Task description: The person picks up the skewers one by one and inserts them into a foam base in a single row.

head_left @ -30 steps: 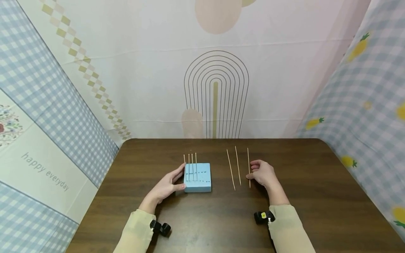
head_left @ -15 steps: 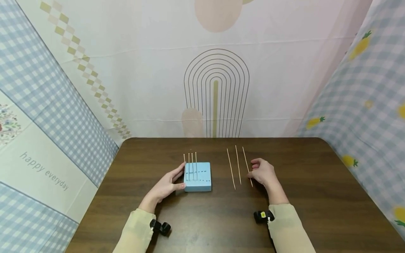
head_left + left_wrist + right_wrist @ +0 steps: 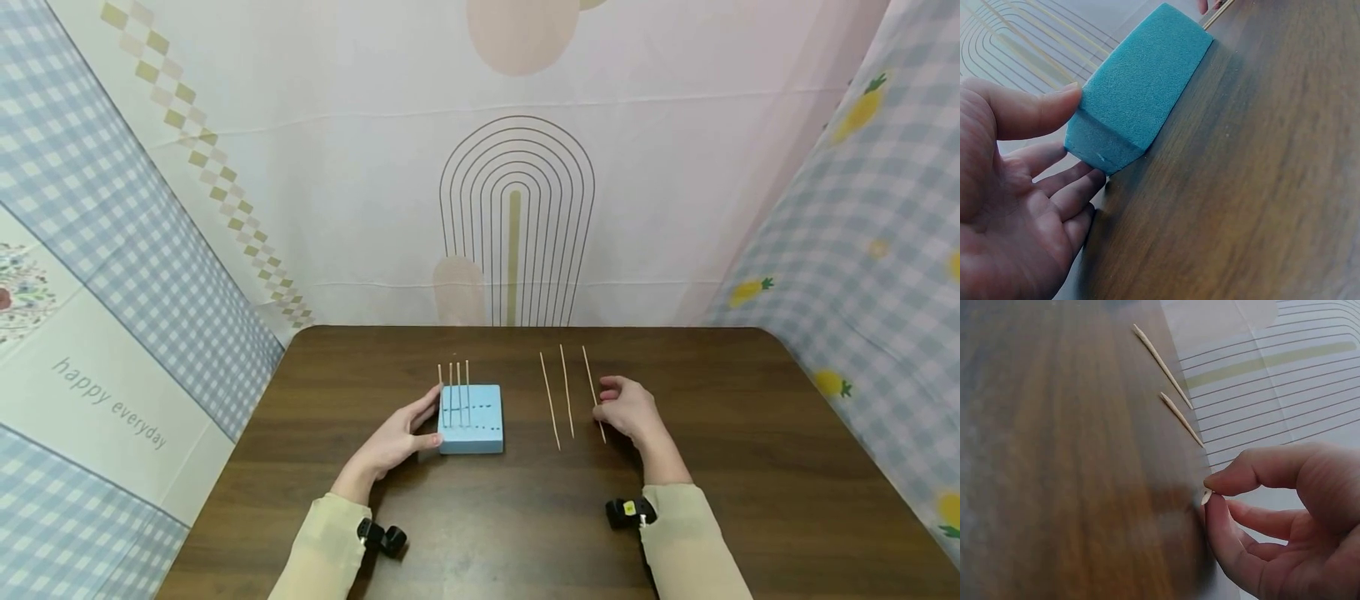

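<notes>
My right hand (image 3: 628, 410) pinches a thin stick (image 3: 589, 372) between thumb and forefinger, the other fingers loosely bent; the stick's far end leans towards eleven o'clock. My left hand (image 3: 392, 442) spans the blue block (image 3: 489, 417) on the table, thumb at its eight o'clock, fingers at its ten, gap only as wide as the block's side. Four upright sticks (image 3: 468, 383) stand in its nine o'clock half, with small dark holes towards three. Two loose sticks (image 3: 567, 392) lie between block and right hand. The table (image 3: 510, 533) is dark brown, grained, faintly shiny towards six o'clock, its far corners rounded. At twelve hangs a pale cloth (image 3: 360, 208) printed with a lined arch; at ten, blue gingham (image 3: 97, 142) beside "happy everyday"; at two, gingham dotted with yellow fruit (image 3: 750, 292).
</notes>
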### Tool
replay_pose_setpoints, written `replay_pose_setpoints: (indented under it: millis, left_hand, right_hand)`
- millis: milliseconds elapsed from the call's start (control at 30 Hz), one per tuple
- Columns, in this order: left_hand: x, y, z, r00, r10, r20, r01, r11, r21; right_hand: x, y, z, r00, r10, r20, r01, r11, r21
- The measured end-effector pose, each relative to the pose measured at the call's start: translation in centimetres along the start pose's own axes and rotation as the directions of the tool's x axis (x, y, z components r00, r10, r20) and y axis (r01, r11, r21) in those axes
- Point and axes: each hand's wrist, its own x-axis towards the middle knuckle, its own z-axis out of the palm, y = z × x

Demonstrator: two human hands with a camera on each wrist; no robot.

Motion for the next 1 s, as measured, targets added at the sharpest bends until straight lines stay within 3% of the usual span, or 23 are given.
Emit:
replay_pose_setpoints:
  millis: [500,1000]
  left_hand:
    - [0.1,-0.1,0.0,1.000,-0.015,-0.012,0.015,1.000,0.001]
    - [0.1,0.1,0.0,1.000,-0.012,-0.007,0.012,1.000,0.022]
  right_hand:
    - [-0.1,0.4,-1.2,0.995,-0.005,0.099,-0.014,0.981,0.192]
    - [-0.4,-0.9,-0.3,0.986,-0.127,0.110,0.091,0.954,0.286]
